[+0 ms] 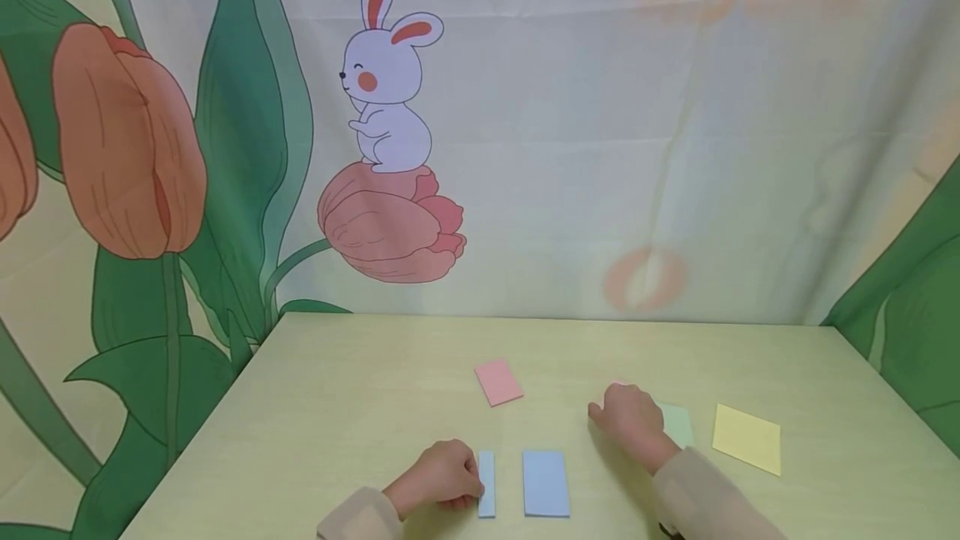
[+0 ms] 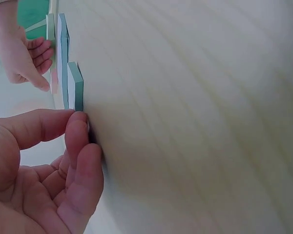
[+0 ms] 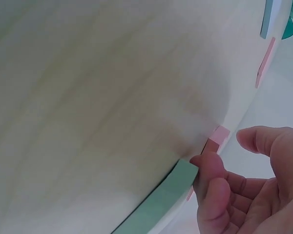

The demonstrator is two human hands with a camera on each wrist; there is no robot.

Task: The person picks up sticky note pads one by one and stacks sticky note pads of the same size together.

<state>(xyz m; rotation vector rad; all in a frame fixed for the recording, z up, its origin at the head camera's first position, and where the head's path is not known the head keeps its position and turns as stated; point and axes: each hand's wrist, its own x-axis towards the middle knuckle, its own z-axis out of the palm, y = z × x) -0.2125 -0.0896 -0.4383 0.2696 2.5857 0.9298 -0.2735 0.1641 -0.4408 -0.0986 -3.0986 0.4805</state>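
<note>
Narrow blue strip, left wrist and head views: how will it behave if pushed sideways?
The narrow blue strip is probably fairly stiff: its edges look straight and show thickness. It seems unlikely to roll, with flat sides and square corners. Tipping also looks unlikely, since it lies flat on the table.

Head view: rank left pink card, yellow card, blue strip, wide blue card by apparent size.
1. Yellow card and wide blue card: look alike, unranked; the blue one is nearer the camera.
2. Left pink card and blue strip: close, unranked; the strip is longer but thinner.
</note>
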